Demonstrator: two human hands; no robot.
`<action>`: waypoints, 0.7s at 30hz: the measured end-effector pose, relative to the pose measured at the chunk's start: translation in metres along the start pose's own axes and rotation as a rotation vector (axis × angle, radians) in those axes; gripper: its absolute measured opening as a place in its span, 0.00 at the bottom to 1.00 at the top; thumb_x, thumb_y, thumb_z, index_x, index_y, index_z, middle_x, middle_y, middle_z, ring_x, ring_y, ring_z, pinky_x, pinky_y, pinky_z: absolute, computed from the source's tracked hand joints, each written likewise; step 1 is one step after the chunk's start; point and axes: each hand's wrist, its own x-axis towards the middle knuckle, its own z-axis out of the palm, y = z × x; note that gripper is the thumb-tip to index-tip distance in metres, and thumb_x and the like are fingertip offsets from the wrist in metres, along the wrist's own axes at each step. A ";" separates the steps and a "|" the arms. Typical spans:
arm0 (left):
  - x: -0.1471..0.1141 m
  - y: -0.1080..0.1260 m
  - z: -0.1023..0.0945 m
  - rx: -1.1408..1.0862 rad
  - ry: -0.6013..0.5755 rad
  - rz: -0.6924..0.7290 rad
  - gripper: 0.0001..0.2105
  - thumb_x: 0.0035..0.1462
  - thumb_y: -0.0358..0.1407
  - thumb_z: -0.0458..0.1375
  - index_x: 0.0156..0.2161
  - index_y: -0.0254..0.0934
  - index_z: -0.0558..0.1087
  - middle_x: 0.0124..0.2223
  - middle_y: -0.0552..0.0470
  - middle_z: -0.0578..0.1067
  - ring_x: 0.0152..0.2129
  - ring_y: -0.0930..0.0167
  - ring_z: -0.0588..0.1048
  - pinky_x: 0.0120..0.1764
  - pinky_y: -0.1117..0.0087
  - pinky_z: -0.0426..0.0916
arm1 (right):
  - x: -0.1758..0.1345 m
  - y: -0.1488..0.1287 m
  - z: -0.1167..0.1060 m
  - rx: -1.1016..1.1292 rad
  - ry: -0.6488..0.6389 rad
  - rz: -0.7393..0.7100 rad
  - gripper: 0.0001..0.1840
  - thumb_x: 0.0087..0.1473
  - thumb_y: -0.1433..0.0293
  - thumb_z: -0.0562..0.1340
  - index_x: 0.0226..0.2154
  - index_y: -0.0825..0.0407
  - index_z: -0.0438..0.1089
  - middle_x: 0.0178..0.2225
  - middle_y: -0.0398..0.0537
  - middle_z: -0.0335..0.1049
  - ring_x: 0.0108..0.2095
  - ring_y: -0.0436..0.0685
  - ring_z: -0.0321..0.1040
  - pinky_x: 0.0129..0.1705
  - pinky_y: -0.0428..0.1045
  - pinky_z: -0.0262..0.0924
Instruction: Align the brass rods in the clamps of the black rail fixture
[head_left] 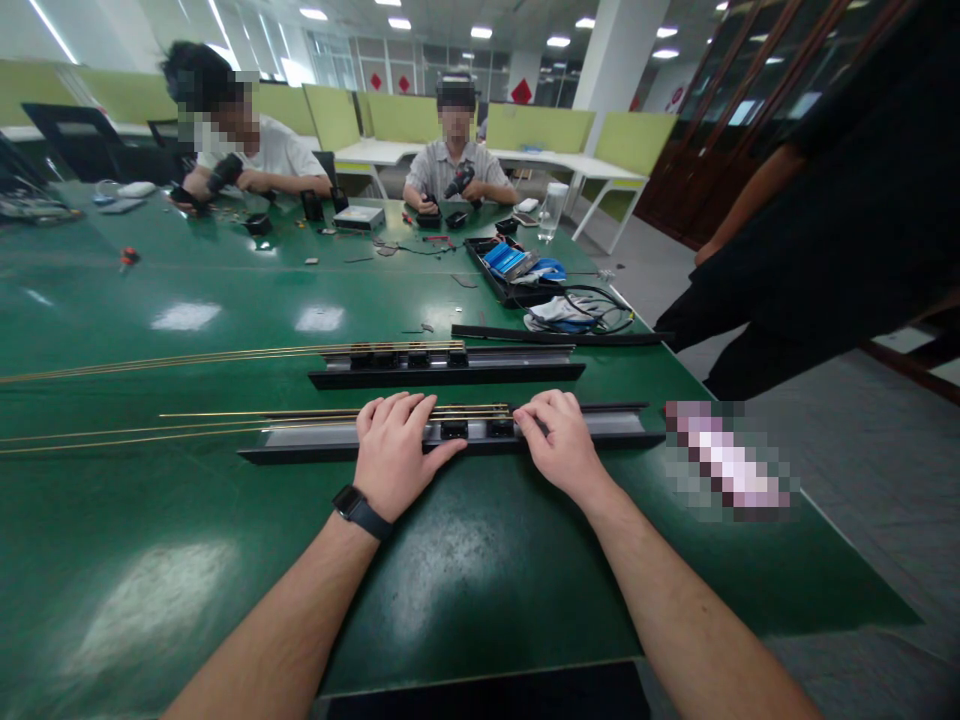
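Observation:
A long black channel rail (296, 447) with a silvery inner face lies across the green table in front of me. Small black blocks (454, 429) sit in its channel, and thin brass-coloured rods (217, 425) run along it and out past its left end. My left hand (397, 440), with a dark watch at the wrist, is closed over the rail, fingers across the far edge and thumb along the near one. My right hand (559, 440) pinches at the right ends of the rods, above the rail. Its fingertips partly hide what they grip.
Behind lies a second black rail (450, 375) with blocks and brass rods. Farther off are a black strip (555, 335), a black tray (499, 280), cables (592, 310) and a glass (553, 212). Two people hold drills across the table; another person (817, 200) stands at the right.

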 end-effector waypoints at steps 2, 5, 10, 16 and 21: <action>0.000 0.000 0.000 0.000 0.001 0.001 0.29 0.57 0.56 0.65 0.57 0.39 0.75 0.55 0.40 0.78 0.55 0.52 0.73 0.60 0.47 0.59 | -0.001 -0.001 0.000 -0.011 0.008 0.005 0.14 0.67 0.62 0.58 0.34 0.49 0.75 0.37 0.50 0.72 0.43 0.60 0.64 0.49 0.58 0.59; 0.000 0.000 0.000 0.005 0.000 0.001 0.29 0.57 0.56 0.65 0.57 0.38 0.75 0.55 0.40 0.79 0.55 0.52 0.73 0.61 0.47 0.59 | -0.002 -0.003 0.001 -0.046 0.020 -0.001 0.13 0.67 0.60 0.59 0.37 0.48 0.76 0.38 0.49 0.72 0.44 0.60 0.64 0.50 0.58 0.58; -0.001 0.000 -0.001 0.003 0.003 0.000 0.30 0.57 0.56 0.65 0.57 0.38 0.75 0.55 0.41 0.79 0.55 0.52 0.73 0.61 0.47 0.59 | -0.003 -0.003 0.002 -0.065 0.036 -0.014 0.12 0.66 0.60 0.61 0.37 0.48 0.77 0.39 0.49 0.72 0.45 0.60 0.64 0.50 0.58 0.58; 0.000 0.001 -0.001 0.004 0.002 0.002 0.29 0.57 0.56 0.65 0.57 0.38 0.75 0.55 0.41 0.79 0.55 0.52 0.73 0.61 0.47 0.59 | -0.002 -0.003 0.002 -0.048 0.042 -0.001 0.12 0.66 0.62 0.61 0.35 0.47 0.77 0.39 0.49 0.71 0.45 0.60 0.63 0.51 0.58 0.58; 0.000 0.001 -0.001 0.006 -0.002 -0.001 0.29 0.58 0.56 0.65 0.57 0.38 0.75 0.55 0.41 0.79 0.55 0.53 0.73 0.61 0.47 0.59 | -0.002 -0.001 0.002 -0.034 0.060 -0.010 0.11 0.65 0.62 0.61 0.34 0.47 0.77 0.38 0.49 0.70 0.45 0.60 0.62 0.52 0.59 0.58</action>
